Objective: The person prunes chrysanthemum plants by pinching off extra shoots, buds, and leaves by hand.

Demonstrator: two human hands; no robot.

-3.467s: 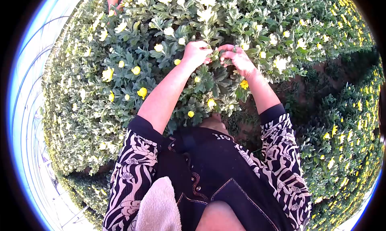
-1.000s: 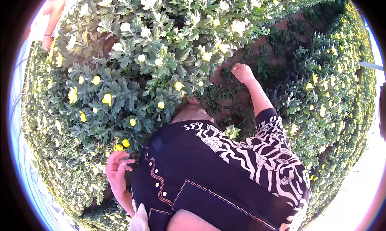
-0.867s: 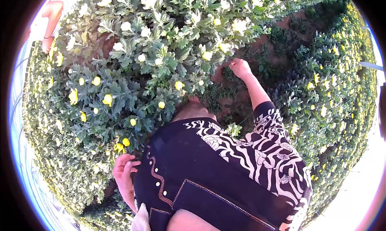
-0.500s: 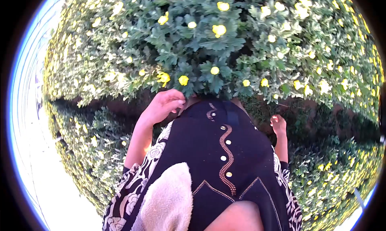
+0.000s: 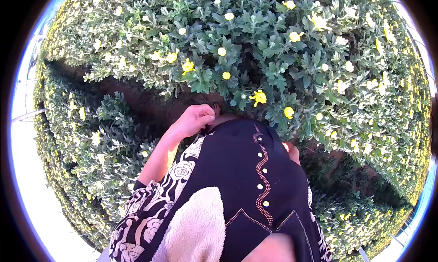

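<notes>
Left of your black top (image 5: 228, 161), your left hand (image 5: 196, 119) curls, any hold unclear; right of it, your right hand (image 5: 293, 153) is mostly hidden, fingers indiscernible.

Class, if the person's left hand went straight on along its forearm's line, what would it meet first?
Probably the green leaves just ahead, though depth is unclear, so the left hand might pass beneath them.

Toward one o'clock, chrysanthemum blooms (image 5: 295, 36) show bright yellow over dusky green leaves (image 5: 253, 27). The top (image 5: 230, 168) is black — wavy coppery trim (image 5: 260, 173) down its front. At seven o'clock, the sleeve (image 5: 153, 221) carries white roses on black; the towel (image 5: 196, 230), plain pinkish-white.
</notes>
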